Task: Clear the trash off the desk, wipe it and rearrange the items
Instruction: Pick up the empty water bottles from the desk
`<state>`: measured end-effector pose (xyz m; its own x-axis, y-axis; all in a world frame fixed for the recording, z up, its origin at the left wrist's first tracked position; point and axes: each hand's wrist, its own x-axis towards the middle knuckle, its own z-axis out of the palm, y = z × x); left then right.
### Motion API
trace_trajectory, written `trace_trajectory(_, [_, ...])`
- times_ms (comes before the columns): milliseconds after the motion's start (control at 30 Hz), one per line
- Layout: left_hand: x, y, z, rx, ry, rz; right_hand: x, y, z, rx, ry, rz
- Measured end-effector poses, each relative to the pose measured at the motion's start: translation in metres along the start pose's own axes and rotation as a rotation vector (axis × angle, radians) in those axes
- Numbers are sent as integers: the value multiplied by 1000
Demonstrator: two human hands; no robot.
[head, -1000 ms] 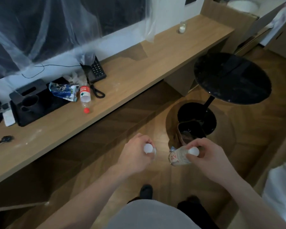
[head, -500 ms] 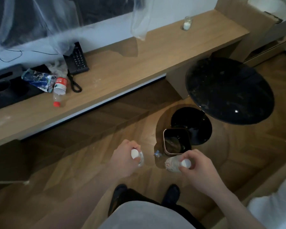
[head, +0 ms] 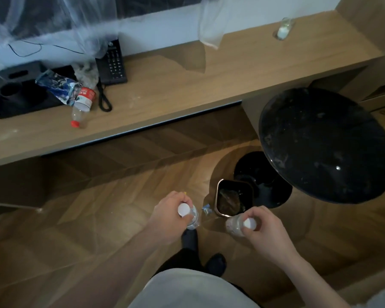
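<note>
While you stand back from it, the long wooden table runs along the wall under a dark window draped with clear plastic sheeting. On its left part: a black tray, a crumpled blue-and-white wrapper lying over the tray's right edge, a red-capped bottle on its side touching that wrapper, and a black desk phone just behind, its coiled cord trailing toward the bottle. Far right on the table, near the back, a small glass stands upright. White dust or crumbs speckle the tabletop. Below, herringbone wood floor; a round black side table on a black disc base stands to your right, and a small dark bin with a copper-toned rim sits on the floor against that base, something inside. A scrap of wrapper lies on the floor just left of the bin. Your left hand is curled round the neck of a clear white-capped bottle, cap up toward you. Your right hand pinches the neck of a second white-capped bottle, held near the bin's front edge. Both forearms reach forward and down, hands level, well apart from the table.
</note>
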<state>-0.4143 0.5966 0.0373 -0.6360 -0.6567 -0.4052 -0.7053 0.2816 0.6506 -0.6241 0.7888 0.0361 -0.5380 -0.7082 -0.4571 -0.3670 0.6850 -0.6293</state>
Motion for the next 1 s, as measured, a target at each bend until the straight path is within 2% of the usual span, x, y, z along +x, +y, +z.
trace_trajectory(533, [62,52,-15,-18,143,-17,62,-27,-65,51,79,-159])
trace_trajectory(667, [68,66,-12,-82,208,-75,78,-31,-89,1,22,-211])
trace_trajectory(833, [57,77,-14,-181,379,-187,100,-46,-107,-85,-108,-305])
trace_trajectory(1000, [35,62,-48,-264,544,-291,130,-102,-96,-199,-239,-438])
